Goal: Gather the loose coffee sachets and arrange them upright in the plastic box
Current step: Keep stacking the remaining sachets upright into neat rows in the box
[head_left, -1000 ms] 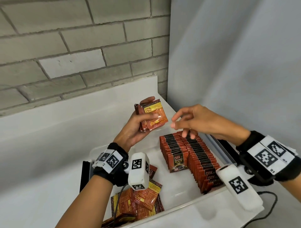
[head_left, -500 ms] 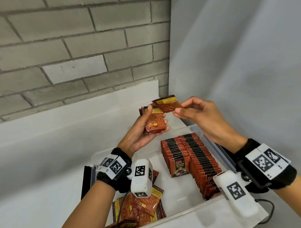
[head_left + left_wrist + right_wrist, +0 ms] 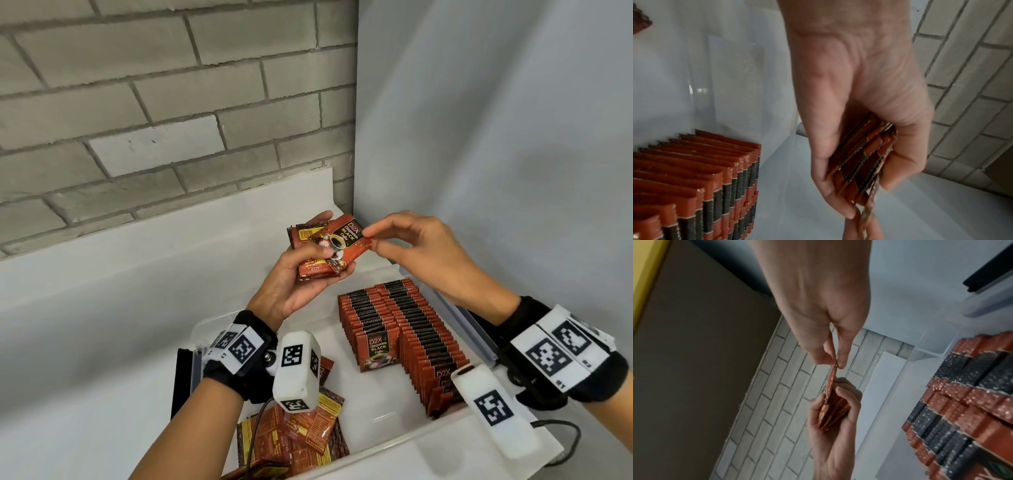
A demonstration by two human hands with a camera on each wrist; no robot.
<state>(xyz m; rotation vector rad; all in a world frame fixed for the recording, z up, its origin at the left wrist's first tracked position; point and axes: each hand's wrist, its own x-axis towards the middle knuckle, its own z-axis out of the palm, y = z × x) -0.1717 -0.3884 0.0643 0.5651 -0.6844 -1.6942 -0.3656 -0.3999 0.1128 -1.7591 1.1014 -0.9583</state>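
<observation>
Left hand (image 3: 294, 274) curled round small stack of red-brown foil coffee sachets (image 3: 310, 263), above clear plastic box (image 3: 383, 442); right hand (image 3: 411, 246) pinches top sachet (image 3: 342, 240) by right edge, long axis slanting toward it; upright rows (image 3: 404, 329) below right hand, nearer

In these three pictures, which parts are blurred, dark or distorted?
Head view: sharp, brick lines bend at the edges. Left wrist view: left hand and its held sachets slightly motion-blurred. Right wrist view: dim; right hand soft, upright sachets grainy with glinting edges.
</observation>
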